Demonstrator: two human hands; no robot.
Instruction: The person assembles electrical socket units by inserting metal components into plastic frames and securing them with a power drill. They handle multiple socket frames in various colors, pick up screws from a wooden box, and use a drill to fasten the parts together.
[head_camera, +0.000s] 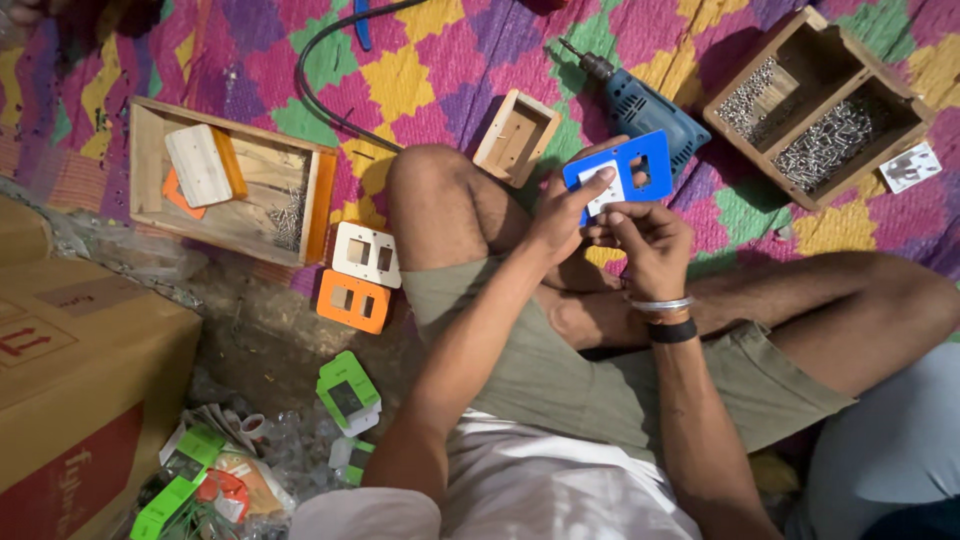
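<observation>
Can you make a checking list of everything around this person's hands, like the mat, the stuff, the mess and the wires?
Surface: colourful patterned mat on the floor.
Job's things: blue plate with a white insert, held in both hands.
Clutter: white plate, orange plate, wooden tray, screw box, small wooden box, green packets, carton.
Grippers: left hand and right hand grip the blue plate.
Cables: black cable across the mat.
Surroundings: blue drill beside the knee.

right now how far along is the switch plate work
Looks done: a white plate and an orange plate lie finished-looking on the mat. In hand: the left hand and right hand hold a blue plate, pressing a white insert into it. Left: screws in the wooden box; the blue drill lies idle.
</observation>
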